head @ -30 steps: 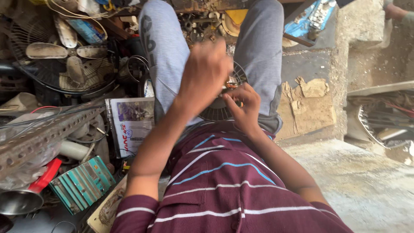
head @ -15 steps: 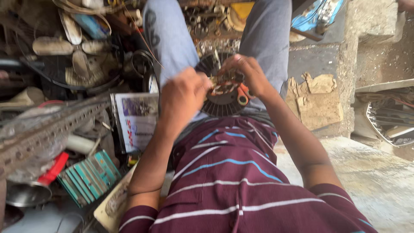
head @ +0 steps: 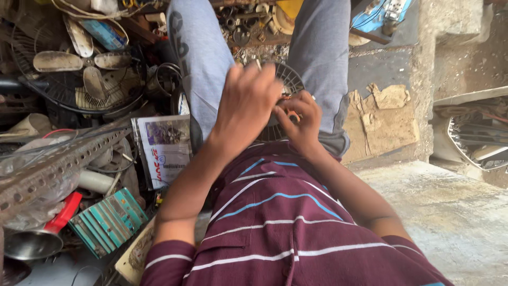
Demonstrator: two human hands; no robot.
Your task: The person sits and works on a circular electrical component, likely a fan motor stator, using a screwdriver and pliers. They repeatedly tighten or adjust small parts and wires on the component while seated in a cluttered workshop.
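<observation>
At far left a dusty fan blade assembly (head: pixel 79 63) lies among scrap, with a perforated metal angle bar (head: pixel 53 169) and a teal ribbed box (head: pixel 108 221) below it; next comes a printed packet (head: pixel 165 149); the left hand (head: pixel 244 108) curls over the round black fan motor housing (head: pixel 286 85) in the lap; the right hand (head: pixel 300 121) pinches its near edge, fingers closed on it; torn cardboard (head: pixel 383 114) lies right.

Soft daylight, brightest on the concrete floor (head: pixel 455 212) at right; the clutter at left sits dimmer. The left hand (head: pixel 244 108) looks slightly motion-blurred; edges seem mildly stretched.
</observation>
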